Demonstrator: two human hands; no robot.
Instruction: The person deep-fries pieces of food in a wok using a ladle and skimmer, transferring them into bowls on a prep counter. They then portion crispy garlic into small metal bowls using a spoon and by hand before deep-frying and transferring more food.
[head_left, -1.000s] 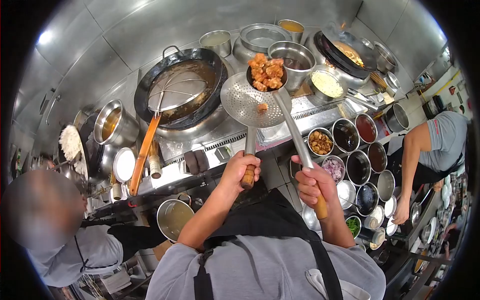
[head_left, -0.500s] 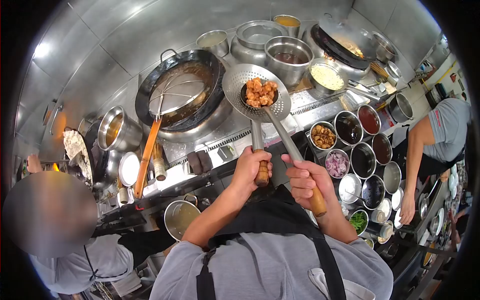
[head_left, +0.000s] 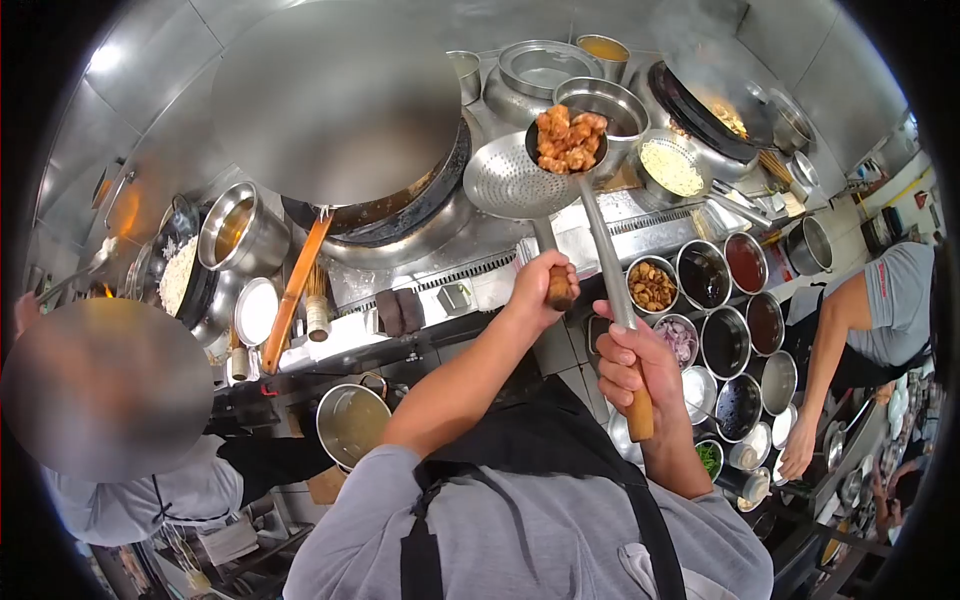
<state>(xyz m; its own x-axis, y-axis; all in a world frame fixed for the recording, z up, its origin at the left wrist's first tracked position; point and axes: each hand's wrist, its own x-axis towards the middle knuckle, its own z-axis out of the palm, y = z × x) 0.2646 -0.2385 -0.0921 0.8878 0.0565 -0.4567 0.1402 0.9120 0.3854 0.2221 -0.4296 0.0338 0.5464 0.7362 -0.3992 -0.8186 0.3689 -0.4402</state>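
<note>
My left hand is wrapped round the wooden handle of a perforated skimmer, whose round bowl is over the stove edge. In my right hand is the handle of a long steel ladle. Brown fried chunks, perhaps chicken, are heaped in the ladle's bowl. That bowl sits above the skimmer's upper right rim; whether the two touch I cannot tell. A large wok stands to the left, partly covered by a blur. From it the wooden handle of a strainer sticks out.
Several sauce and ingredient pots stand at the right. Behind the ladle is a steel pot, with a bowl of pale shreds beside it. A smoking wok is at the back right. Co-workers stand on both sides.
The ladle with the chunks and the skimmer have moved right in view. The ladle's bowl, earlier over the skimmer's middle, is now above its upper right rim. A blur now covers the large wok.
</note>
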